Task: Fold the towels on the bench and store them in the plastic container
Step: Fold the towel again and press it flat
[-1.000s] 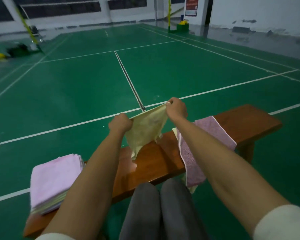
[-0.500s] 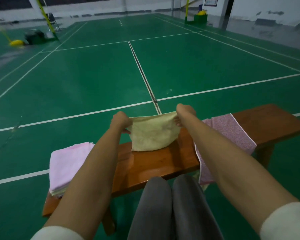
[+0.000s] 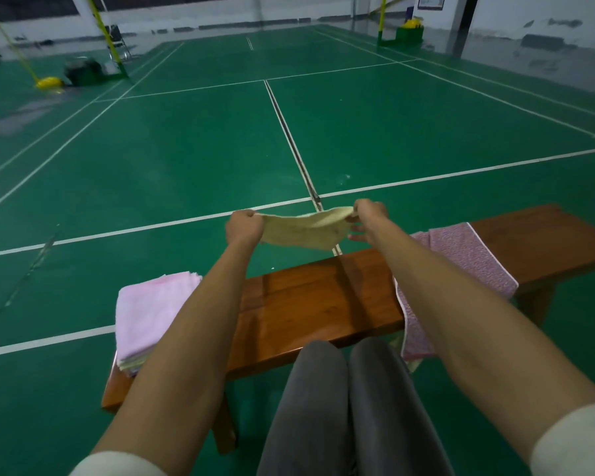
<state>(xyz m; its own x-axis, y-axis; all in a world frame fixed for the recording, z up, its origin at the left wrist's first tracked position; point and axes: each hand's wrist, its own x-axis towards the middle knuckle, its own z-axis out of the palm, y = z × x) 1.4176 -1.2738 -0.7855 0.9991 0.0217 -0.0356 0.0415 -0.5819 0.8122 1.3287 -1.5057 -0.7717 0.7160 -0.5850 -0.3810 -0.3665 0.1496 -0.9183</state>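
Sitting nearest the camera, the person's knees [image 3: 344, 389] in grey trousers press up to the near edge of the wooden bench [image 3: 310, 304], with both bare forearms reaching out over it. On the bench's left end lies a stack of folded pink towels [image 3: 148, 317], its near side hanging slightly past the near edge. Toward the right end, an unfolded pink speckled towel [image 3: 461, 262] with a white border is draped across the seat and hangs down over the near edge.

Beyond the far edge of the bench, held in the air and touching nothing else, a pale yellow towel [image 3: 303, 228] is stretched flat between the two hands. The left hand [image 3: 243, 226] is curled into a fist around its left corner. The right hand [image 3: 370, 214] pinches the right corner, with some fingers [image 3: 358, 237] spread loosely below the cloth.

Farther out spreads the green court floor [image 3: 193, 149] with white lines, and yellow net posts [image 3: 100, 29] stand near the far wall.
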